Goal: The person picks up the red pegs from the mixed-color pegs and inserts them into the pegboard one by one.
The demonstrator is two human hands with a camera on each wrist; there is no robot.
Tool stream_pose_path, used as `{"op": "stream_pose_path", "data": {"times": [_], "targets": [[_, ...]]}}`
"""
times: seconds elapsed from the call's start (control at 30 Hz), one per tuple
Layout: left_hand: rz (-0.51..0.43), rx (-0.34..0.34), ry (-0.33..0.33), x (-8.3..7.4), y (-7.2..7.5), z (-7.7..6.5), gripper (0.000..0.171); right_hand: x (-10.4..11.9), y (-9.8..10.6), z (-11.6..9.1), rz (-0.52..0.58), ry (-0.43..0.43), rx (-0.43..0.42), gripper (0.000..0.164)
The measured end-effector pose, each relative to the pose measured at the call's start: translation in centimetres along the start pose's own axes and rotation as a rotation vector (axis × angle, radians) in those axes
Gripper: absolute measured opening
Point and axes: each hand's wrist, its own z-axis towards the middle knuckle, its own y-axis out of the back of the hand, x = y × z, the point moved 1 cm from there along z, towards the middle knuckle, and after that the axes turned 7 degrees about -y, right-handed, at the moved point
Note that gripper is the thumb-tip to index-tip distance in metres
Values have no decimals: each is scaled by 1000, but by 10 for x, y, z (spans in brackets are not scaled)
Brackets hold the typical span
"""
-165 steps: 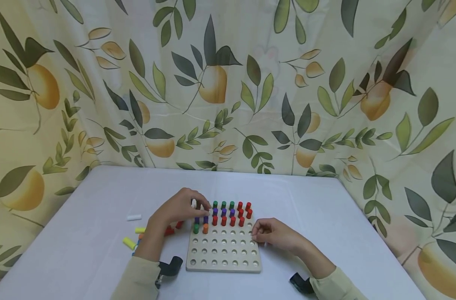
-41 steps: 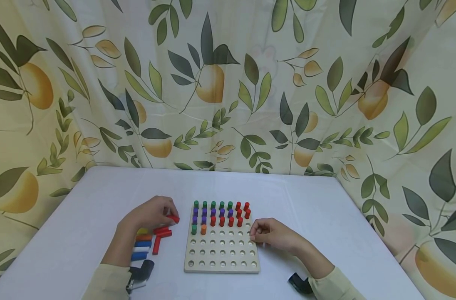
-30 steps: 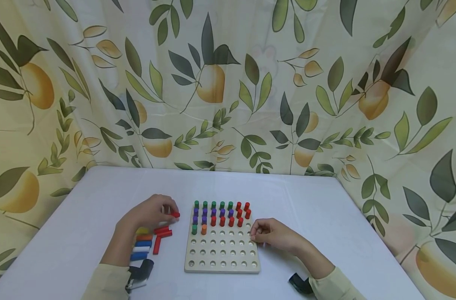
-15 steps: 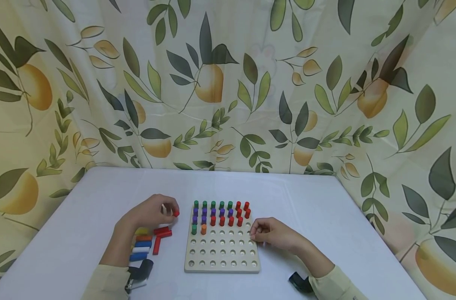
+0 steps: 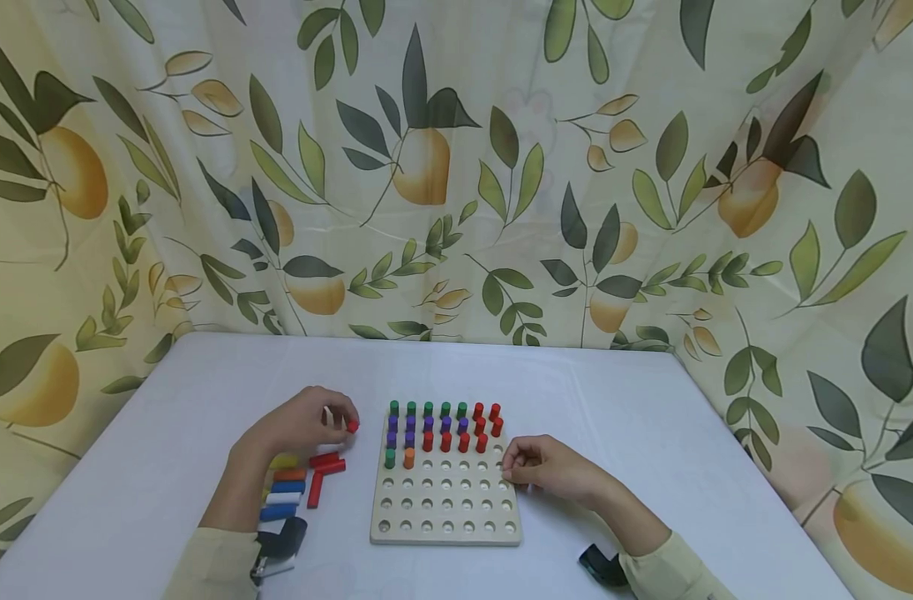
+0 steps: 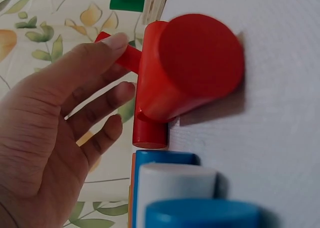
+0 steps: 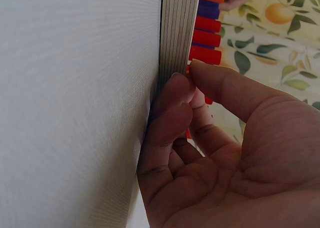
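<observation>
My left hand (image 5: 299, 421) is left of the pegboard, pinching a red peg (image 5: 353, 426) between thumb and fingertips. In the left wrist view that peg (image 6: 131, 59) slants above the table, partly covered by my thumb. The pale wooden pegboard (image 5: 445, 536) has its far rows filled with green, purple and red pegs. A green peg (image 5: 390, 458) and an orange peg (image 5: 409, 457) stand at the left of the fourth row. At the board's right edge, my right hand (image 5: 550, 468) grips it, thumb on top and curled fingers against the layered side (image 7: 177, 27).
Three loose red pegs (image 5: 316, 490) lie between my left forearm and the board. Beside them are blue (image 5: 278, 512), white (image 5: 282, 499), orange (image 5: 288, 475) and yellow pegs (image 5: 284, 461), partly hidden by the arm. A patterned curtain (image 5: 456, 208) hangs behind the white table (image 5: 614, 400).
From over the board's far left corner, my left hand has moved left and taken a red peg. Since then the peg has turned end-on in the fingers. My right hand stays at the board's edge.
</observation>
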Motion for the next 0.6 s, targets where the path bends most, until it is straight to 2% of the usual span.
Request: {"op": "stream_pose_path", "data": {"times": [0.6], "targets": [[-13,-8,44,0,-1,-1,15,-1,0,1,3,-7,5,11]]}}
